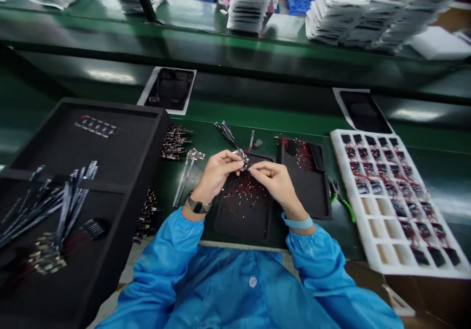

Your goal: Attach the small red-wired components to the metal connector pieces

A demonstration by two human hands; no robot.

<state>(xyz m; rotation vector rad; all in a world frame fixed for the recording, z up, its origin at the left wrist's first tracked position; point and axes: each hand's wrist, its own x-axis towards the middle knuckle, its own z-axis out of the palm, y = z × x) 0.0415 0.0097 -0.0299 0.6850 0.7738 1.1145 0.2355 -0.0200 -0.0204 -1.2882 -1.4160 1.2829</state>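
Here, the left hand [221, 171], nearly closed, pinches a bundle of strips [241, 157] above the far end of a black tray [239, 226] scattered with red wires [245, 191]; the right hand [274, 179] sits just beside it, fingertips drawn together, though I can't tell on what; green-handled pliers [344, 202] lie on the counter [253, 123]

Single head-worn view, faced forward and down over the worktop [204, 134].
The scene is looked at from above the near edge, close enough for the left hand [218, 173] and right hand [274, 179] to be shown whole near mid-frame; beyond the far edge, a shelf [191, 12] is taken in.
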